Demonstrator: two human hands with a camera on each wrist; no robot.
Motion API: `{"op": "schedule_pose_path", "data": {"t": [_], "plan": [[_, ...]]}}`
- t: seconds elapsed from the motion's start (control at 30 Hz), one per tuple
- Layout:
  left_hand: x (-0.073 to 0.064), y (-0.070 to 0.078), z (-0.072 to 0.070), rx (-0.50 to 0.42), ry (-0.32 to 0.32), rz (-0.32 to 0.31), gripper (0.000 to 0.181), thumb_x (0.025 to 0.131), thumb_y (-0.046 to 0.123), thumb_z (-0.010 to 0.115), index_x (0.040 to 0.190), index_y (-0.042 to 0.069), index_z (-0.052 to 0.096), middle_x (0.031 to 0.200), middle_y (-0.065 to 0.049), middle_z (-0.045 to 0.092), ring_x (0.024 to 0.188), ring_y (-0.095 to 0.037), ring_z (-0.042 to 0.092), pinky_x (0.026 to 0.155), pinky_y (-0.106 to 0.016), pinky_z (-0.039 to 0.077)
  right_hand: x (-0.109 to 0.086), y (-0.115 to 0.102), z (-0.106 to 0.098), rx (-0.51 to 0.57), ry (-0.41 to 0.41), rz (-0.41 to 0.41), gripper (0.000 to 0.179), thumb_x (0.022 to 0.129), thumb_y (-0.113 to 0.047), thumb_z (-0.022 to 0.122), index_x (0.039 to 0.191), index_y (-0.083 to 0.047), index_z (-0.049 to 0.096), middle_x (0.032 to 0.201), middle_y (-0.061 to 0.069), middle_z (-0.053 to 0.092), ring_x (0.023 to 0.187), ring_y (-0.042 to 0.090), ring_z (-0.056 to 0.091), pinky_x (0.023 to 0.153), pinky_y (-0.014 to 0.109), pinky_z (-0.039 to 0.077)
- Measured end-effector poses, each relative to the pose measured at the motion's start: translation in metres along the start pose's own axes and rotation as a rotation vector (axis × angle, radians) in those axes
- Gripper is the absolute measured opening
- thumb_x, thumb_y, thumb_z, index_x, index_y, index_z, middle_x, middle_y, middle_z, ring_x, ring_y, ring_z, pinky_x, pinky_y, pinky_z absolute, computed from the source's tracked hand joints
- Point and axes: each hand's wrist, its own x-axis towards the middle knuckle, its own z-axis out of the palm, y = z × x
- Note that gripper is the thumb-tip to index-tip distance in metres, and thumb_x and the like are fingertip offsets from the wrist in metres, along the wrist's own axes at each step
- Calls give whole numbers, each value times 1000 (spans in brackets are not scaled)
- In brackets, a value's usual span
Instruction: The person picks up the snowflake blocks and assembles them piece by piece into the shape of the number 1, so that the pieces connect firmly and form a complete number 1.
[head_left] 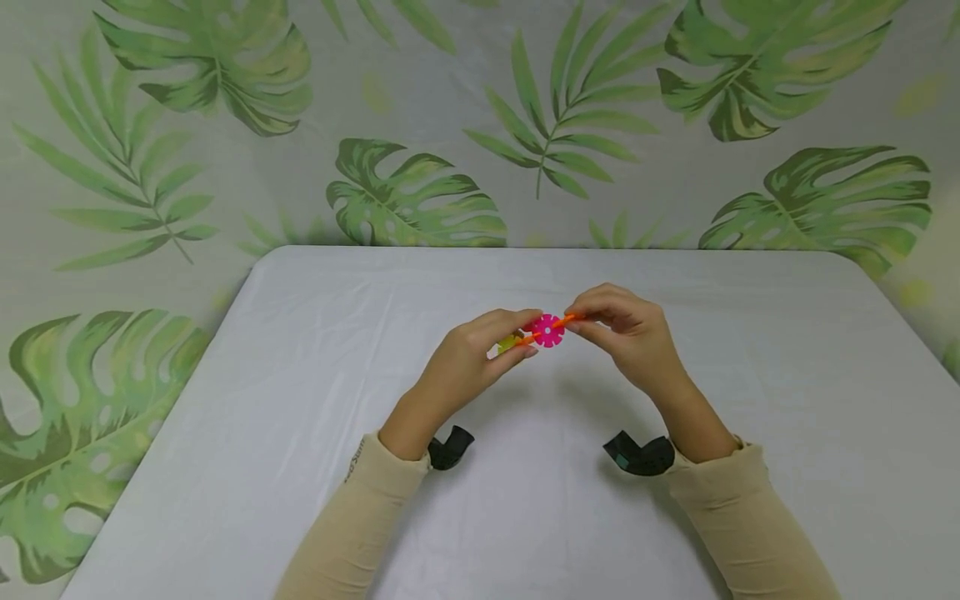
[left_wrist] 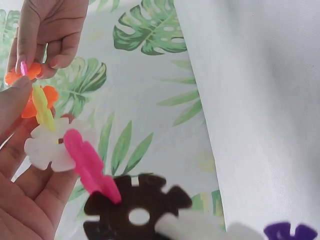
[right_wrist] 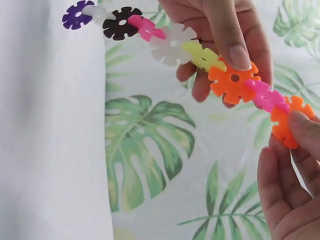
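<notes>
- Already a chain of slotted plastic snowflake discs (right_wrist: 200,52) is joined, held in the air above the white-covered table (head_left: 300,375); in the right wrist view it runs purple, white, dark brown, pink, white, yellow-green, orange, pink, orange.
- Each disc sits crosswise in a notch of its neighbour, so by my reading nine pieces are joined.
- The left hand (head_left: 480,350) pinches the chain near the first orange disc (right_wrist: 234,80), thumb on top and fingers curled underneath.
- The right hand (head_left: 626,329) pinches the end orange disc (right_wrist: 287,120) between its fingertips, at the pink disc (right_wrist: 266,95) beside it.
- That end joint looks seated or nearly so; whether it is pushed fully home I cannot tell.
- From the head view only the pink disc face-on and a sliver of orange and yellow show between the hands.
- No loose discs are visible on the table, so what is left to add cannot be judged from these views.
</notes>
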Motion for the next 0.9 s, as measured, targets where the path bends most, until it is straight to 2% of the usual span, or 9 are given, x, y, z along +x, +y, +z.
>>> {"op": "schedule_pose_path", "data": {"t": [0.17,0.47,0.63,0.77,0.9], "plan": [[1,1,0,-19,14,0,35,79,11,69,113,4,62,105,-3,63,98,-11,54,81,-17,43,1,-4,-4,-26,22,5,18,71,22,61,88,15,60,84,16,60,79,18,56,70,23,50],[2,6,5,-185,25,40,30,78,-1,67,108,0,63,103,-8,64,92,-11,58,75,-17,47,-2,-1,-10,-56,73,32,27,69,26,59,95,16,60,88,15,61,78,18,58,70,22,50],[2,12,12,-303,29,-8,31,78,1,68,108,-1,62,101,-9,64,91,-9,59,70,-18,49,-4,2,-12,-13,99,52,27,72,21,60,98,16,58,91,14,61,79,19,60,71,25,51],[1,16,21,-464,36,-74,33,78,0,67,110,-3,60,101,-11,63,90,-10,60,67,-24,51,-4,-1,-11,-6,124,83,24,75,15,61,99,15,58,91,11,61,79,20,60,70,26,51],[0,18,27,-603,46,-154,34,78,-2,65,111,-3,58,102,-13,62,88,-13,60,66,-29,52,-4,2,-11,-41,137,118,22,77,14,61,99,13,59,89,9,62,70,19,58,65,24,51]]}}
